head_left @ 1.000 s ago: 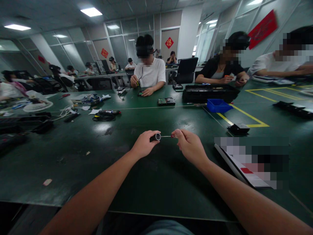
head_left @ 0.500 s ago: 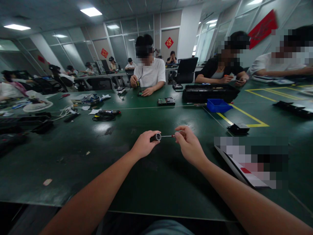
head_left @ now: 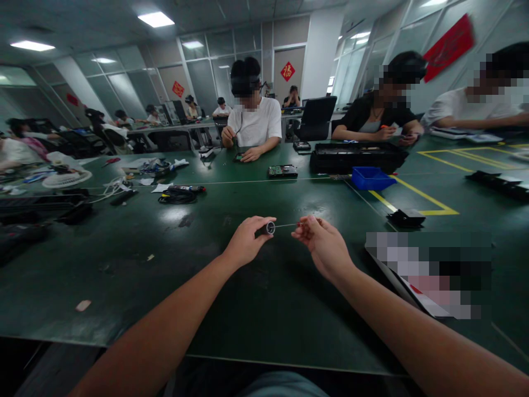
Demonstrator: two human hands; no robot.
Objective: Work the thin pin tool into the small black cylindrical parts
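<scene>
My left hand [head_left: 248, 240] is closed round a short dark cylindrical part [head_left: 270, 227] whose round, light-rimmed end faces me. In my right hand [head_left: 324, 242] the fingers are wrapped round the handle of a screwdriver [head_left: 285, 225]. Its thin metal shaft runs leftward to the round end of the part; whether the tip touches a screw is too small to tell. Most of the handle is hidden by my fingers. Both hands are held above the green tabletop [head_left: 248, 325].
To the right lies a flat, partly blurred-out item [head_left: 430, 306]. Farther back are a blue bin [head_left: 372, 178], a long black housing [head_left: 359, 158], a circuit board unit [head_left: 282, 171] and a coiled black cable [head_left: 178, 196]. A co-worker [head_left: 254, 124] sits across the table.
My right fingers have curled farther round the screwdriver handle, covering its red end. The cylindrical part has shifted slightly up in my left hand's grip.
</scene>
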